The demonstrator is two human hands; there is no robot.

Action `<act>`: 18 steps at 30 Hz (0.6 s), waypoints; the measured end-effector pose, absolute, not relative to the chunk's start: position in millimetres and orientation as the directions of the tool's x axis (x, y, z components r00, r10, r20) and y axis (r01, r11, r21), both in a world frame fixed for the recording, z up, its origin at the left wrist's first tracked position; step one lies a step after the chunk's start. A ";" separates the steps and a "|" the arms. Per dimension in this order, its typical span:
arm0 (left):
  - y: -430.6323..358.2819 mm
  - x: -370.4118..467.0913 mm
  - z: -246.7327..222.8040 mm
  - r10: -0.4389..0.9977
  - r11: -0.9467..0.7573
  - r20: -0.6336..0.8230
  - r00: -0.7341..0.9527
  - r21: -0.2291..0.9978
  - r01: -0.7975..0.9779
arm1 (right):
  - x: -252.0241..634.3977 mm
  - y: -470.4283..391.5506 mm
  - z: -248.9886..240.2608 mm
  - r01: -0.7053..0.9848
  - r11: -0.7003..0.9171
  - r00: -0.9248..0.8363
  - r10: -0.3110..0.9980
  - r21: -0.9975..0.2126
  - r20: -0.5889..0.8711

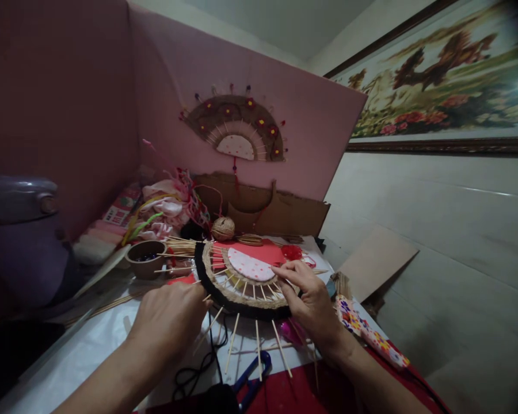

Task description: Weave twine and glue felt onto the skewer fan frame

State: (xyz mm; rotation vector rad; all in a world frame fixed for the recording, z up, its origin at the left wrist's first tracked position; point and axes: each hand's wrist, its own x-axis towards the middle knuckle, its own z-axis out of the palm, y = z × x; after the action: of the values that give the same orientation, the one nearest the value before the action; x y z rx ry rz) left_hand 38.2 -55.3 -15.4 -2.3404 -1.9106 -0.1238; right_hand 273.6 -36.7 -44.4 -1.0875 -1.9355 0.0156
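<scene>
Both forearms reach forward, bare. Left hand [172, 310] curled, knuckles up; right hand [304, 290] bent inward, thumb and index pinched.

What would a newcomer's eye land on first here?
Probably the black-edged fan, its sticks jutting out, between the left hand and right hand. Behind it, a flowered fan hangs against a pink board. Then the framed horse picture, high at right.

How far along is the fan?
Looks done: spotted centre, twine and black band across the sticks. In hand: left hand grips the fan's edge; right hand is at the centre's corner. Likely left, if the hanging fan is the model: flowers, tip beads; lower stick ends are bare.
</scene>
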 end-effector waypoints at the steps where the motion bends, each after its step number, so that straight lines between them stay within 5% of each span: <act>1: -54.8 37.6 -16.9 0.969 -0.209 0.128 0.212 -0.034 0.977 | 274.2 -36.4 -47.1 0.670 0.619 -0.215 0.690 -0.410 0.691; 10: -49.5 36.9 -25.6 0.965 -0.233 0.121 0.231 -0.004 0.973 | 287.9 -33.9 -58.6 0.745 0.518 -0.180 0.763 -0.421 0.620; 18: -47.8 36.7 -26.4 0.968 -0.224 0.115 0.222 0.001 0.975 | 318.0 -15.8 -50.4 0.990 -0.055 0.099 0.923 -0.127 0.372</act>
State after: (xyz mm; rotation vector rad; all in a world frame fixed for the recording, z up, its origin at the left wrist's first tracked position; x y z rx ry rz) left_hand 36.7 -47.8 -26.4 -2.3999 -1.9113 -0.1395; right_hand 318.0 -15.8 -50.4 -2.0385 -1.8810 -0.2701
